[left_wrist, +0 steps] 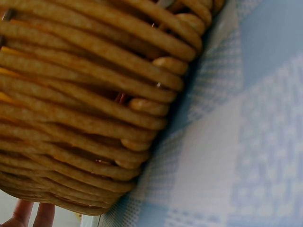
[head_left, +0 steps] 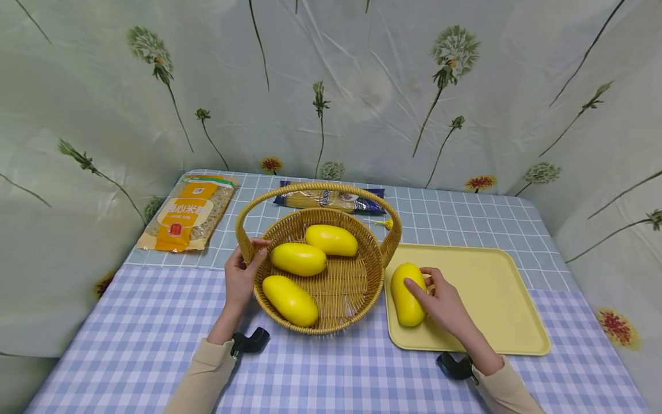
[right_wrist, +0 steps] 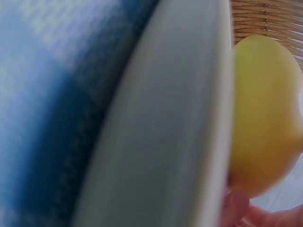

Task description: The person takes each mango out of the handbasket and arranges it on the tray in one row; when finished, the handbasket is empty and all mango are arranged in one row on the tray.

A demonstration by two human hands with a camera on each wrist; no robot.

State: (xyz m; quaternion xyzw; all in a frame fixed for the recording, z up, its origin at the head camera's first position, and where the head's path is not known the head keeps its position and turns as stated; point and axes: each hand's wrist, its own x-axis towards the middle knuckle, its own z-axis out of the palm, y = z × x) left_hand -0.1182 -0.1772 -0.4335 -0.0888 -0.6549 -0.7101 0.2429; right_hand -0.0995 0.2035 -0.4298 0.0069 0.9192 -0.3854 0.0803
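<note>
A round wicker basket (head_left: 341, 293) with a tall arched handle stands in the middle of the table. My left hand (head_left: 242, 273) grips it at the left foot of the handle, thumb over the rim; the left wrist view is filled by the woven side (left_wrist: 85, 94). Three smooth, oblong yellow mangoes lie inside: one at the back (head_left: 331, 240), one in the middle (head_left: 298, 259) and one at the front (head_left: 290, 301). My right hand (head_left: 442, 302) holds another mango (head_left: 408, 294) between thumb and fingers, over the left end of a pale yellow tray (head_left: 486, 299).
A bag of grain-like food (head_left: 188, 214) lies at the back left. Behind the basket is a blue-ended noodle packet (head_left: 331, 199), with a small yellow item (head_left: 385, 223) beside it. The basket's right side stands close to the tray's left edge. A checked cloth (head_left: 170, 310) covers the table.
</note>
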